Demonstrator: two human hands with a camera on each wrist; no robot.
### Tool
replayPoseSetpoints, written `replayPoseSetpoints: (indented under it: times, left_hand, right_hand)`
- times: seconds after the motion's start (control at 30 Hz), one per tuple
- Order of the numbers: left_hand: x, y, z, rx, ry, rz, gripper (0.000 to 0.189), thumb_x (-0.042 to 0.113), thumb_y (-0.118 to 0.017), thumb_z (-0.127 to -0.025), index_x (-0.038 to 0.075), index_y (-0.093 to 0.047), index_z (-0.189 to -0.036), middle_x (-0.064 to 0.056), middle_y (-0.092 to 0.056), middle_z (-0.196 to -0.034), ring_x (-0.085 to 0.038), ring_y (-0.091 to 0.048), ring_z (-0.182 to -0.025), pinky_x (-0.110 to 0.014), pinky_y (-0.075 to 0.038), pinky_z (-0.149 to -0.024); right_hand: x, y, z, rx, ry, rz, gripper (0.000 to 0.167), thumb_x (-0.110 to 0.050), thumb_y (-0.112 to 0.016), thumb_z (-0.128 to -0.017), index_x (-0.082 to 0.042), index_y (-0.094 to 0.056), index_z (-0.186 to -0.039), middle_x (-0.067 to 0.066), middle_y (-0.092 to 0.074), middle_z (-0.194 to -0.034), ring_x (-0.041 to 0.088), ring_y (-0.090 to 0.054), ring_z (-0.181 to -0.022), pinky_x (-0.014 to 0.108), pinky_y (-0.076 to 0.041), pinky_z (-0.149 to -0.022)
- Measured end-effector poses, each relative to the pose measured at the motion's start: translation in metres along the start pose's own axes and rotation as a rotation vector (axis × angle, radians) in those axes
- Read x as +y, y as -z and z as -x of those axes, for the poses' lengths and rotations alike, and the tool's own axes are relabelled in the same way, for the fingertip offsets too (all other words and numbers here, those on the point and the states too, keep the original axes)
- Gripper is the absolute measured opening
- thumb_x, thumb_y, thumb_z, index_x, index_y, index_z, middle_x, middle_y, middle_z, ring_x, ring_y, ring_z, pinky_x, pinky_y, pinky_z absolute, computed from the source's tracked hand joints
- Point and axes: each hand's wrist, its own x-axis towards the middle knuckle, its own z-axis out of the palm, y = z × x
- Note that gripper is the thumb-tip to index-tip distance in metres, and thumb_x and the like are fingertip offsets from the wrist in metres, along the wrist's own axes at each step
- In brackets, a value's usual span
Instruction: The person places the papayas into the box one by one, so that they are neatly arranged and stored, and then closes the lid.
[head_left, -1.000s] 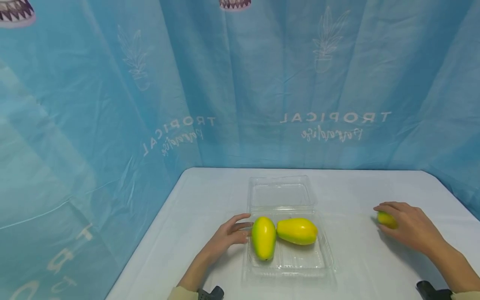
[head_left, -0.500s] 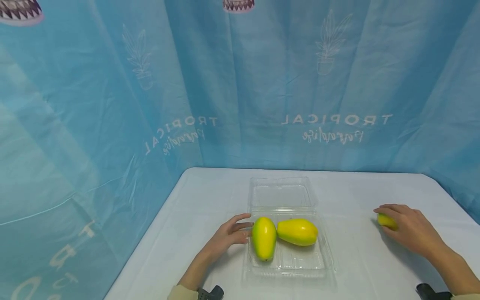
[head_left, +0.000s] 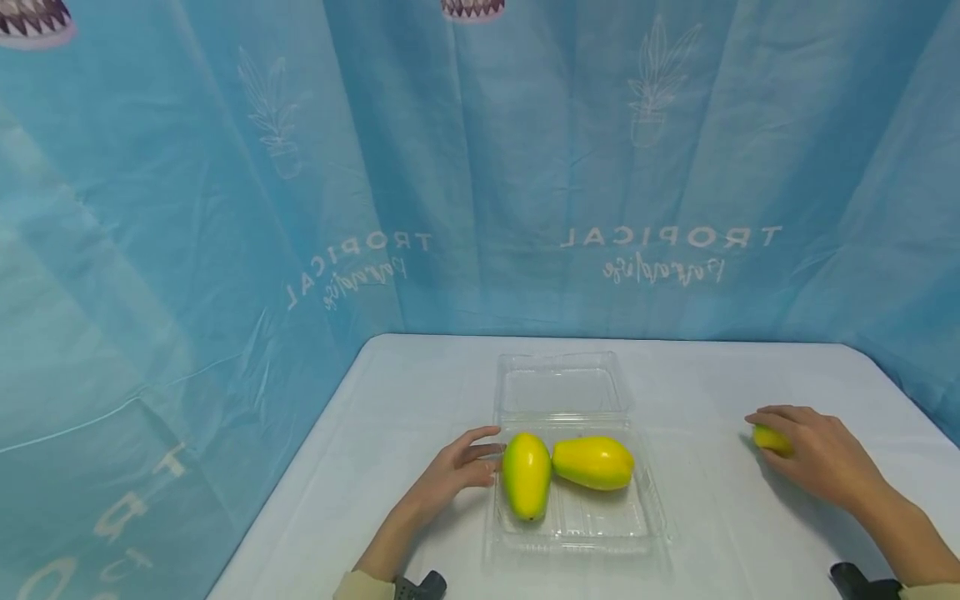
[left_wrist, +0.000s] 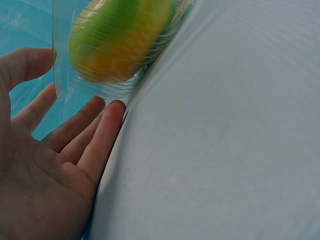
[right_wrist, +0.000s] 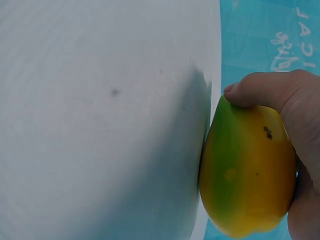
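R hand (head_left: 825, 454) was wrapped round a yellow-green fruit (right_wrist: 247, 175), thumb bent over one end, close to a small brown mark on the skin. The held fruit was in the table's R half, toward the R edge, well apart from the box; couldn't tell if it touched the table. L hand (head_left: 447, 475) had fingers loosely spread, tips at the box's L edge; contact w/ the wall unclear.

Clear plastic box (head_left: 600, 527) sat approx. mid table, lid (head_left: 558, 390) folded back flat toward the far edge. Two more fruits lay inside: one fruit (head_left: 527, 477) lengthwise along the L edge, the other fruit (head_left: 593, 463) crosswise in the far R corner, its narrow end right beside the first.

White cloth (head_left: 720, 517) covered the table. Both wrists had black straps (head_left: 423, 586) & beige sleeves (head_left: 366, 586). Blue curtain (head_left: 480, 167) hung behind & on L, w/ mirrored "TROPICAL Paradise" lettering.
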Motion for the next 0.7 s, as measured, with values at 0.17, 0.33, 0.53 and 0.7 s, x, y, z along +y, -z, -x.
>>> replayPoseSetpoints:
  times: [0.17, 0.33, 0.53, 0.7]
  left_hand:
    - [0.0003, 0.0002, 0.0009, -0.003, -0.004, 0.001, 0.052, 0.025, -0.053, -0.099, 0.020, -0.037, -0.148, -0.008, -0.049, -0.140, -0.022, -0.056, -0.118, -0.037, -0.050, -0.092]
    - [0.0000, 0.0008, 0.0014, -0.006, -0.006, 0.002, 0.052, 0.026, -0.054, -0.099, 0.021, -0.037, -0.148, -0.008, -0.049, -0.140, -0.022, -0.055, -0.119, -0.038, -0.050, -0.091]
    - [-0.0015, 0.0013, 0.0003, -0.009, 0.003, 0.006, 0.052, 0.026, -0.054, -0.099, 0.020, -0.036, -0.148, -0.007, -0.049, -0.141, -0.022, -0.055, -0.119, -0.038, -0.050, -0.091]
    - [-0.0025, 0.0010, -0.0010, -0.011, -0.003, 0.019, 0.053, 0.026, -0.053, -0.099, 0.020, -0.035, -0.149, -0.010, -0.048, -0.141, -0.023, -0.055, -0.119, -0.039, -0.050, -0.091]
  right_hand:
    - [-0.0005, 0.0007, -0.0011, 0.003, 0.003, 0.004, 0.048, -0.017, -0.082, -0.073, -0.008, -0.067, -0.118, 0.021, -0.060, -0.118, 0.042, -0.053, -0.105, 0.067, -0.038, -0.084]
    - [-0.0013, -0.0001, -0.0019, 0.013, 0.013, 0.007, 0.048, -0.017, -0.082, -0.072, -0.008, -0.068, -0.117, 0.021, -0.060, -0.117, 0.042, -0.053, -0.104, 0.066, -0.040, -0.083]
    - [-0.0009, -0.0006, -0.0009, -0.003, 0.004, 0.011, 0.047, -0.018, -0.082, -0.072, -0.008, -0.068, -0.116, 0.021, -0.060, -0.117, 0.043, -0.053, -0.105, 0.067, -0.038, -0.084]
    - [-0.0022, 0.0007, -0.0007, 0.013, 0.009, -0.003, 0.047, -0.017, -0.082, -0.071, -0.008, -0.068, -0.115, 0.021, -0.060, -0.117, 0.042, -0.053, -0.105, 0.067, -0.038, -0.084]
